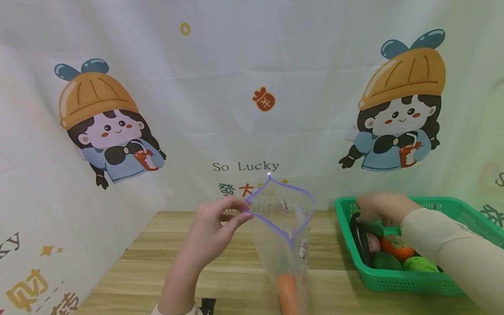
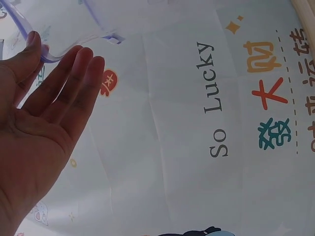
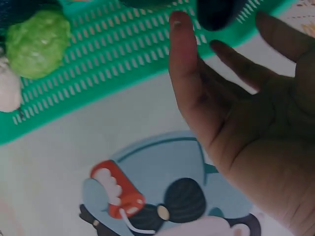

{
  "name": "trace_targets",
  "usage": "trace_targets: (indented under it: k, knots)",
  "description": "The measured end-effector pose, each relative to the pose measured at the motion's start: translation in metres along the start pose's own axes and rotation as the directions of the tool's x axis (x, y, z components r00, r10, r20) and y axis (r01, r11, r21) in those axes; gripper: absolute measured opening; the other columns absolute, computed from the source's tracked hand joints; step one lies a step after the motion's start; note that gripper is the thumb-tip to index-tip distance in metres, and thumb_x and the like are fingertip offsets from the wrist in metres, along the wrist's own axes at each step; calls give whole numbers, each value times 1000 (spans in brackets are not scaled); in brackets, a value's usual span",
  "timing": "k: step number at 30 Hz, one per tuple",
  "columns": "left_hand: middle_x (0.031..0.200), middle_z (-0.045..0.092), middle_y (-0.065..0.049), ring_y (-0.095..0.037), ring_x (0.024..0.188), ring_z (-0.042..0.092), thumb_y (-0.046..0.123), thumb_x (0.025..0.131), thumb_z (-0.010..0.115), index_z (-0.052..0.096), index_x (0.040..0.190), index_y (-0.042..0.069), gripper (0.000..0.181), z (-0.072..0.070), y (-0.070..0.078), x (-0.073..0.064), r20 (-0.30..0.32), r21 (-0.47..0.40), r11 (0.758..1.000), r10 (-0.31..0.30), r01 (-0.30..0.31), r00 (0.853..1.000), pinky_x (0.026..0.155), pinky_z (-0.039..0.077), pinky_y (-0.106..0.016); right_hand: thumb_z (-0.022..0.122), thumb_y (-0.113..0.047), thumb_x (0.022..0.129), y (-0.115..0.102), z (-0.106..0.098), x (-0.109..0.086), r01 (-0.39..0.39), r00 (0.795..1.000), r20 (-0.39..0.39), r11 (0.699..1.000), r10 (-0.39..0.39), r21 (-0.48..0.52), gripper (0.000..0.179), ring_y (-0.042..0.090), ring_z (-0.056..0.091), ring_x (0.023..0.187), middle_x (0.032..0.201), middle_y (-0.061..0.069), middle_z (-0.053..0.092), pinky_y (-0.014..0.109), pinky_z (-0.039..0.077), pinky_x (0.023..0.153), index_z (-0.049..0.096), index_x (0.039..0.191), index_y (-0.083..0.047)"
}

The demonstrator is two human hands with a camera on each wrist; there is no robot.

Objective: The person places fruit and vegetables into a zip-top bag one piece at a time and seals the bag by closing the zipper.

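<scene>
My left hand (image 1: 218,227) pinches the purple-edged mouth of a clear zip bag (image 1: 269,251) between thumb and fingertips. The bag stands with its mouth spread wide, and an orange carrot (image 1: 288,292) shows through its lower part. In the left wrist view, the purple rim (image 2: 49,59) runs between thumb and fingers. My right hand (image 1: 379,207) reaches over the green basket (image 1: 413,283), fingers pointing down beside a dark eggplant (image 1: 360,240). The right wrist view shows those fingers spread and slightly bent around the eggplant's dark end (image 3: 216,14), with nothing gripped.
Inside the basket lie an orange-red vegetable (image 1: 397,248), a pinkish round piece (image 1: 372,243), a dark green one (image 1: 386,260) and a light green leafy one (image 1: 420,264). A printed cloth (image 1: 307,113) hangs behind the wooden table (image 1: 228,275). A small black object (image 1: 208,305) is near the left wrist.
</scene>
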State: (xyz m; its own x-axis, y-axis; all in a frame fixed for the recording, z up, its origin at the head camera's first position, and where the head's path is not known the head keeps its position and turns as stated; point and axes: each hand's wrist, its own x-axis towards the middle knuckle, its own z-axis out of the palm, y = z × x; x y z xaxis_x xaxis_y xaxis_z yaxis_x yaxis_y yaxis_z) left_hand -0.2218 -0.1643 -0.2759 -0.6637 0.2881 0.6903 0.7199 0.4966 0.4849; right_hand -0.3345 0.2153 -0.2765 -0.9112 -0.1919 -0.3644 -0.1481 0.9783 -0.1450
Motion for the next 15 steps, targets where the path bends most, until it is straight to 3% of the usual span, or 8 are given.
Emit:
trace_targets:
  k: [2,4,9,12,15]
  knots:
    - [98,80,-4,-18,95,76,3,93,80,76,101,8,10,0,-1,0,-10,-5,1000,5,-5,1000,85,67,-31,60,-22,109,6,5,3,-8,999,50,999,7,31,55,37,75,87,140,40,54,46,65,72,42,148,12]
    - [98,80,-5,-18,95,76,3,93,80,76,101,8,10,0,-2,0,-15,-11,1000,6,-6,1000,85,67,-32,62,-25,109,9,9,6,0,997,76,999,-3,42,72,34,73,87,151,41,45,44,65,72,26,162,7]
    - [99,80,-4,-18,95,77,4,93,80,76,101,9,10,0,-4,0,-8,-13,1000,-2,2,1000,85,67,-30,66,-17,106,9,19,11,63,996,62,997,-65,38,76,22,67,78,150,31,49,36,63,64,24,167,-1]
    - [99,80,-3,-17,95,77,5,93,80,76,102,9,11,0,-4,0,-4,-12,1000,-2,2,1000,85,66,-28,69,-11,103,6,18,9,123,992,40,992,-124,26,70,17,63,69,135,28,60,30,58,58,34,161,5]
    - [99,81,-3,-17,95,77,5,93,80,76,102,9,11,0,-3,0,-4,-10,1000,9,-9,1000,85,66,-28,72,-11,100,1,10,4,166,986,21,986,-166,11,58,13,62,60,103,18,70,26,56,55,48,147,13]
